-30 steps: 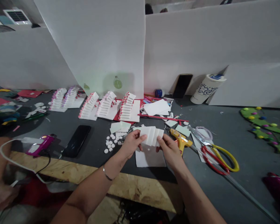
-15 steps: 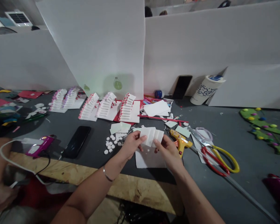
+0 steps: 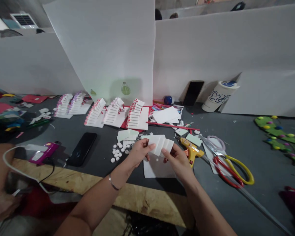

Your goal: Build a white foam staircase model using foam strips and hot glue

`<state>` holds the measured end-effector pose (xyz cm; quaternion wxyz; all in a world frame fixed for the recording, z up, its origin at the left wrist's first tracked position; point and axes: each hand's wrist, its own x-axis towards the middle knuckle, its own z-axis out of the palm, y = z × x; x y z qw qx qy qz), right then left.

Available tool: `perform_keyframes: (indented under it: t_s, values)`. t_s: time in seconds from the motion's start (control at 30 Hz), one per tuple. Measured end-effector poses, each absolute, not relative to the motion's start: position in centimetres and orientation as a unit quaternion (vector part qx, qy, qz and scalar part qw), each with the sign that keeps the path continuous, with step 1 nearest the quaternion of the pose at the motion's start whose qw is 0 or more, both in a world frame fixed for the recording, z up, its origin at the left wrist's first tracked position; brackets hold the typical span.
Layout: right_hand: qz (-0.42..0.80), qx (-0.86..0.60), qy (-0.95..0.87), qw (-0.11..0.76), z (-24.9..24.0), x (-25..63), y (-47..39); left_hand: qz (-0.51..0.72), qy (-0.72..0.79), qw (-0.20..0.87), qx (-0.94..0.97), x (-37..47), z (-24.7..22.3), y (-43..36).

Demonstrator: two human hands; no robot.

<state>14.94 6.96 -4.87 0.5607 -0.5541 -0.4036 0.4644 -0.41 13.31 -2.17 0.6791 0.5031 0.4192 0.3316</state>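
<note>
Between my two hands is a small white pleated piece of paper (image 3: 159, 144), its folds running up and down. My left hand (image 3: 140, 151) pinches its left edge with the thumb on top. The right edge is gripped by my right hand (image 3: 176, 157), thumb in front and fingers behind. Below it a white sheet (image 3: 157, 168) lies on the dark table. A yellow glue gun (image 3: 192, 151) lies just right of my right hand. Several small white discs (image 3: 117, 152) are scattered left of my left hand.
Several white stepped paper pieces with red tips (image 3: 135, 114) stand at the back. Scissors (image 3: 232, 168) with red and yellow handles lie right, a paper cup (image 3: 217, 98) behind. A black phone (image 3: 82, 149) and a purple power adapter (image 3: 44, 153) lie left, near another person's arm (image 3: 2, 167).
The view has shifted slightly. Both hands keep hold of the pleated paper, whose folds look a little more tilted now.
</note>
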Motion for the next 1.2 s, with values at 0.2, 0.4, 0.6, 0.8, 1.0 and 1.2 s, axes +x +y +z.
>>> perform_keyframes:
  t_s: [0.2, 0.4, 0.6, 0.8, 1.0, 1.2]
  values:
    - [0.488, -0.552, -0.389, 0.553, -4.9, 15.2, 7.1, 0.298, 0.403, 0.682, 0.533, -0.8, -2.2, 13.7]
    - [0.466, -0.563, -0.403, 0.551, -5.3, 15.2, 7.1, 0.293, 0.399, 0.682, 0.538, -0.6, -2.9, 13.7]
    - [0.442, -0.585, -0.419, 0.536, -5.2, 15.3, 7.1, 0.295, 0.407, 0.681, 0.532, -0.5, -3.0, 13.9]
    - [0.459, -0.555, -0.418, 0.554, -5.2, 15.5, 7.0, 0.279, 0.4, 0.71, 0.509, -0.6, -2.4, 14.0]
    - [0.462, -0.555, -0.401, 0.564, -5.1, 15.4, 7.0, 0.285, 0.396, 0.706, 0.513, -0.7, -2.1, 13.9]
    - [0.469, -0.553, -0.313, 0.613, -5.3, 14.9, 7.3, 0.31, 0.384, 0.724, 0.482, -0.5, -2.3, 13.8]
